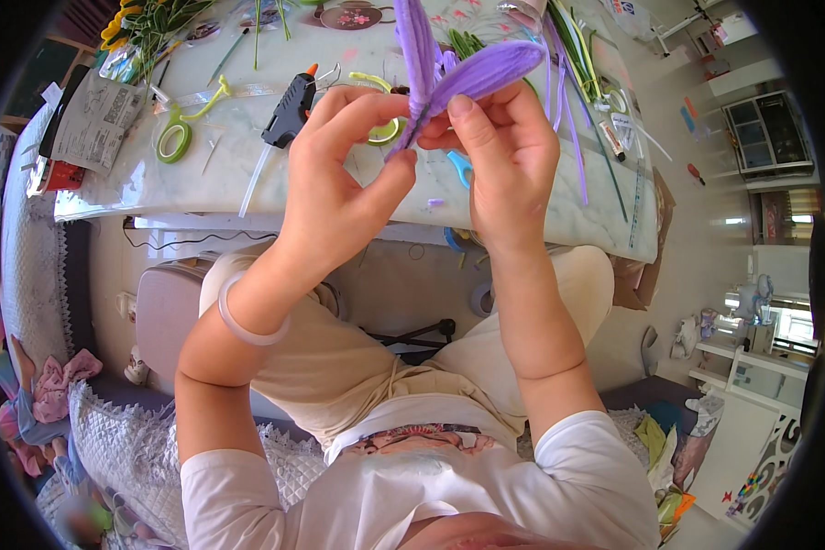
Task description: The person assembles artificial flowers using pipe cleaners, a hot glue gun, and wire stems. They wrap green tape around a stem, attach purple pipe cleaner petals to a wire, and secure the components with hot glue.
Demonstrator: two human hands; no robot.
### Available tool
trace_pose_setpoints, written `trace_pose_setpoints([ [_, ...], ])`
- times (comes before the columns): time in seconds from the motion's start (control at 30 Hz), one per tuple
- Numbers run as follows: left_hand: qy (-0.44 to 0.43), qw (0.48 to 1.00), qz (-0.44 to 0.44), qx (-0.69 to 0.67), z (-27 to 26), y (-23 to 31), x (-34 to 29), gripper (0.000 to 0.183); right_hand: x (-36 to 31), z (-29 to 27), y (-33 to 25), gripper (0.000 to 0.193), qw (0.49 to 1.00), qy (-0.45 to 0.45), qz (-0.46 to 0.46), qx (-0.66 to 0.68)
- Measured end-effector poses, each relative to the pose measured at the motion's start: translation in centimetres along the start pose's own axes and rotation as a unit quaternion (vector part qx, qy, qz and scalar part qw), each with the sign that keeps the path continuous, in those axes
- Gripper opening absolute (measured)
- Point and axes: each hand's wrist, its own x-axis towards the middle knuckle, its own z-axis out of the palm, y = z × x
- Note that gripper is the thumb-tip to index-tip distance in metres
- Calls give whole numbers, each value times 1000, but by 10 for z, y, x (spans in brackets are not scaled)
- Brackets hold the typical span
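Both hands are raised over the table's front edge around a purple pipe-cleaner flower [486,73] with long fuzzy petals. My left hand [344,170] pinches the narrow base of the flower between thumb and fingertips. From the other side, my right hand [504,151] grips the lower part of a petal, its thumb on top. One petal stands up and another leans out to the right. Behind the hands, a roll of green tape [385,131] is partly hidden. Light blue scissor handles [460,168] show between the hands.
A black glue gun [291,110] with a clear glue stick lies left of my hands. Farther left are another green tape roll [173,142] and a grey package [92,124]. Purple pipe cleaners [573,119] and green stems lie at the right, near a marker [611,137].
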Motion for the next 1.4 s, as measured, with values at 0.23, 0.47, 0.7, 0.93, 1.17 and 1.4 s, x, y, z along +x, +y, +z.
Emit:
trace_pose_setpoints([
  [0.23, -13, 988, -46, -145, 9, -4, -4, 35, 3, -1, -2, 9, 1000, 4, 1, -12],
  [0.47, -43, 974, -107, -195, 8, -3, -8, 34, 4, -2, -6, 9, 999, 13, -5, -33],
  [0.7, -13, 990, -44, -131, 12, -5, -7, 26, 2, -2, -8, 9, 999, 18, -16, -43],
  [0.93, -28, 993, -58, -101, 12, -3, -8, 18, 1, -3, -7, 8, 999, 11, -20, -45],
  [1.17, -38, 994, -54, -82, 11, 0, -9, 16, 1, -5, -3, 7, 999, -6, -37, -28],
  [1.4, -25, 994, -47, -92, 11, 0, -8, 17, -2, -3, -1, 8, 999, 8, -40, 9],
])
